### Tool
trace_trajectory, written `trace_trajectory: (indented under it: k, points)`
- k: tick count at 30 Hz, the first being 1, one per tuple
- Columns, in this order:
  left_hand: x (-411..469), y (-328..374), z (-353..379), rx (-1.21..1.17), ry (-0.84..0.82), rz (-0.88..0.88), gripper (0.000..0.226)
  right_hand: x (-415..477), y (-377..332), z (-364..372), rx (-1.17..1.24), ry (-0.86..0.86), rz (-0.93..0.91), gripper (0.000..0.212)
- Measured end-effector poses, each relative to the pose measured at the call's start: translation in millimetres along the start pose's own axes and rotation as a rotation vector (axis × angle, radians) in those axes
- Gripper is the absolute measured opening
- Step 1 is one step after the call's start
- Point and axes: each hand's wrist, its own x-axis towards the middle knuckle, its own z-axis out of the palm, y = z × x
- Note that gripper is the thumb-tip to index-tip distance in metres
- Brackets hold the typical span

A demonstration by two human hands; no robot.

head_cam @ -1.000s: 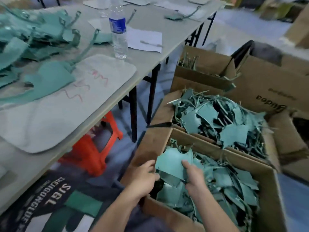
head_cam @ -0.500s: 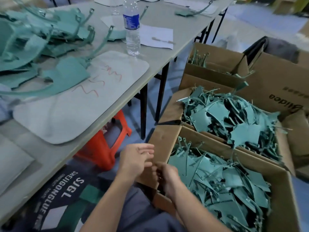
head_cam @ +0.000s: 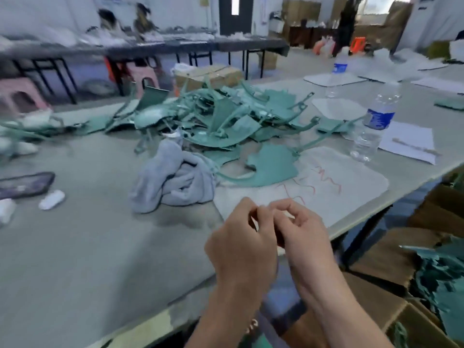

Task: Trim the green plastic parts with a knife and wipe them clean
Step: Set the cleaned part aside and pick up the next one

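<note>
At the near edge of the grey table (head_cam: 75, 259), the left hand (head_cam: 241, 244) and right hand (head_cam: 301, 237) meet, fingers curled; whether they pinch anything cannot be told; just beyond lie one white mat (head_cam: 351, 187) and one crumpled grey cloth (head_cam: 175, 179); the green plastic parts (head_cam: 226, 116), too tangled to count, are heaped farther back, well apart from both hands; two water bottles (head_cam: 374, 121) stand to the right; blurred tables (head_cam: 175, 46) line the room behind.

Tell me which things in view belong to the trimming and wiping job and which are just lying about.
Job:
pile of green plastic parts
crumpled grey-blue wiping cloth
white work mat with red scribbles, probably

Lying about:
clear plastic water bottle with blue label
dark flat phone
white paper sheet
</note>
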Motion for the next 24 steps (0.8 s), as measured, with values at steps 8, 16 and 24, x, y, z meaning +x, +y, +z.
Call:
trace_trajectory:
  k: [8,16,24]
  points:
    - [104.6,-121.1,-66.2,0.067,0.328,0.053,0.048,81.9,-0.1,125.7,-0.458,-0.249,-0.285,0.029]
    - [178.4,-229.3,-115.5,0.107,0.4,-0.251,0.063,201.5,-22.9,195.6,-0.932,-0.147,-0.455,0.04]
    - [187.2,-250.9,-111.2,-0.003,0.396,-0.34,0.055,282.2,-2.0,258.0,-1.264,-0.328,-0.361,0.07]
